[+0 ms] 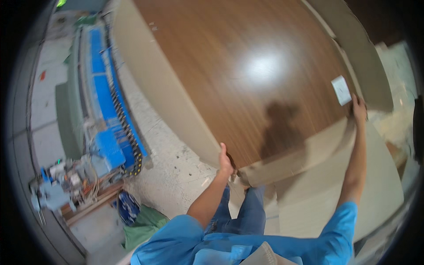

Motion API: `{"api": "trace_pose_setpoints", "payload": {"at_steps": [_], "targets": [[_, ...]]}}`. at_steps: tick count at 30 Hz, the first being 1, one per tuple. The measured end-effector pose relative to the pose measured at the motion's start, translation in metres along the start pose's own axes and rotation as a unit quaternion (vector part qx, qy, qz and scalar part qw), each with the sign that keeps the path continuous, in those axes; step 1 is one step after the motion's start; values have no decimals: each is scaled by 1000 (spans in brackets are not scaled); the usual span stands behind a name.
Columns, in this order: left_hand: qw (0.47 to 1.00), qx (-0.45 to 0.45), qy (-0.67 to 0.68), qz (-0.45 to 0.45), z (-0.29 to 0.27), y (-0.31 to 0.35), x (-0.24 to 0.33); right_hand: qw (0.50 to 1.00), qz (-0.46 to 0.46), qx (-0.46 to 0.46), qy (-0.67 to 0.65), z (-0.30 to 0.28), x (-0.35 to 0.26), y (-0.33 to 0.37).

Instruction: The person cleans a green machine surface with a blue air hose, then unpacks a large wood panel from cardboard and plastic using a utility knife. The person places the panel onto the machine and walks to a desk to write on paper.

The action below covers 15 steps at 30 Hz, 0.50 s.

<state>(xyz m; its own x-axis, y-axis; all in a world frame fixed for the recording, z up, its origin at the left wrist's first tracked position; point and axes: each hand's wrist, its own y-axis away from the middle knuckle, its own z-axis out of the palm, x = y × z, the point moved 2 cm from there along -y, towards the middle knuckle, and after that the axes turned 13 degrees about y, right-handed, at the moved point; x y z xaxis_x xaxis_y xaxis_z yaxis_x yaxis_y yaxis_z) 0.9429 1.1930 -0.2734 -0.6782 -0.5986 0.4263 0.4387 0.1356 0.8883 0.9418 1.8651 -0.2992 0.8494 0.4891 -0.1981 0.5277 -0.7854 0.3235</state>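
Note:
A large brown wood-grain panel point(229, 66) lies in front of me, with a bright light glare and my shadow on it. Beige cardboard point(172, 79) runs along its left side, its near edge and its right side. At the near left corner, my left hand point(226, 167) is closed on the panel's edge, thumb up; its other fingers are hidden underneath. My right hand point(359, 109) grips the near right corner, where panel and cardboard meet. Beside its fingertips, a small white label point(341, 90) sits on the panel.
To the left stands a long blue machine point(101, 79) with a black cable chain point(121, 110). Wires and fittings crowd its near end. Green cloth point(143, 225) lies near my left side. A pale board point(327, 190) extends below my right arm. The floor point(170, 170) is light and speckled.

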Motion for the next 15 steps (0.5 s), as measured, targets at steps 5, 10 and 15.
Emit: {"api": "trace_pose_setpoints", "payload": {"at_steps": [5, 10, 15], "targets": [[997, 65, 26, -29, 7, 6, 5, 1000, 7, 20, 9, 8, 1, 1], [999, 21, 34, -9, 1, 5, 3, 993, 15, -7, -114, -1, -3, 2], [998, 11, 55, -14, -8, -6, 0, 997, 8, 37, -62, -16, -18, 11]]}}
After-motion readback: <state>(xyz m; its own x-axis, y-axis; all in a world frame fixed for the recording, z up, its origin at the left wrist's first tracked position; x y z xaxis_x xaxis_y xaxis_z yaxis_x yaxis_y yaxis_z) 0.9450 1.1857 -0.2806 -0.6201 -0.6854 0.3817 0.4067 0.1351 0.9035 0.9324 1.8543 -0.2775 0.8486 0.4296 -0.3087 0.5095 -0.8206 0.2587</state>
